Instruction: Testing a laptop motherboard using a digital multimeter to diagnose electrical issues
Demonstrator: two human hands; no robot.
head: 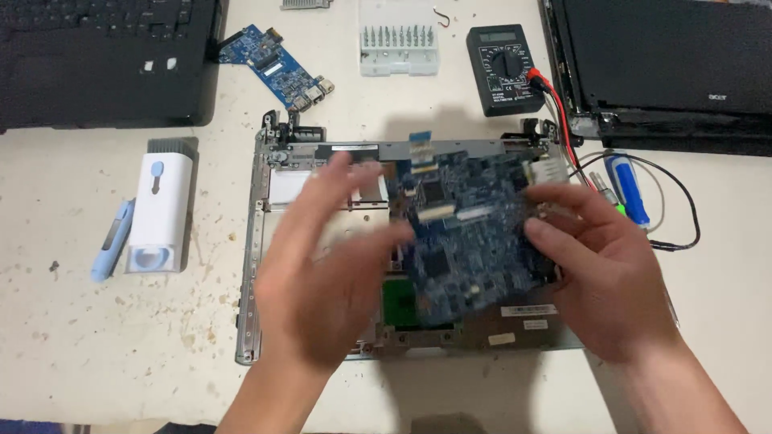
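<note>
Currently both hands over opened laptop chassis [256, 265], lying flat on pale worktable [80, 337]. Blue motherboard [474, 233] gripped at right edge by right hand [611, 273], fingers curled around edge near silver port block [547, 173]; board apparently tilted slightly above chassis, probably for clearance from tray beneath. Left hand [322, 273] spread wide, fingers extended, heavily motion-blurred, at board's left edge; contact with board not determinable. Smaller blue circuit board [277, 64] set apart at upper left, well clear of chassis. Black multimeter [505, 68] at upper right, red lead [563, 120] trailing down beside chassis hinge. Clear bit case [400, 44] near top centre. White cleaning tool [159, 213] and light blue pen-like tool [112, 239] side by side at left. Blue-handled screwdriver [627, 189] just right of chassis. Black laptops cut off at both top corners. Board's underside and lower left corner hidden by hands; small connectors too blurred to read.
</note>
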